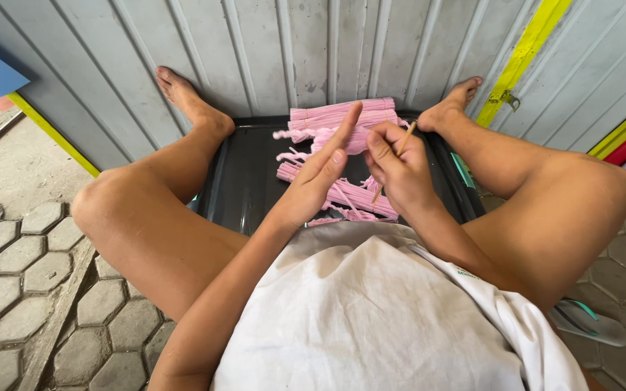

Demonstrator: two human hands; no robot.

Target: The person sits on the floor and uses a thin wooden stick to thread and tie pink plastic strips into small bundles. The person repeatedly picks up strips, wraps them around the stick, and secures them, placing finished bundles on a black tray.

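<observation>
- Right hand (394, 168) pinched narrow around a thin tan wooden stick (398, 152); the stick runs slanted, top end poking out far-right above the knuckles, lower end showing under the palm.
- Left hand (320, 177) mostly open, index and middle fingers stretched long toward the far side, thumb tucked near the right hand. Cannot tell whether it pins anything; it seems to press against a pink strip at the stick, touching or just beside the right hand.
- Stick: looks light, stiff, thin, likely snaps if bent. Best held near the middle with a fingertip pinch, as the right hand does.
- Under both hands, loose pink fuzzy strips, soft like pipe cleaners or yarn lengths (349, 194), lie in a rough fan on the near part of the tray. Judged very light, limp, bendable, not slippery because of the fuzz. Best picked one at a time by an end, or pinched mid-length to wrap.
- Farther off, a tidy bundle of the same pink strips laid side by side (342, 116) at the far edge of the tray, partly hidden by the left fingers.
- All of it sits on a black glossy plastic tray or lid (244, 181), which serves as the surface, between the person's bare legs.
- Bare feet rest against a grey ribbed metal wall (269, 51) on the far side; a yellow strip (527, 51) runs up it at far right.
- White shirt (371, 318) fills the near view.
- Hexagonal grey paving stones (23, 275) on the left; a grey-green sandal (588, 322) near right.
</observation>
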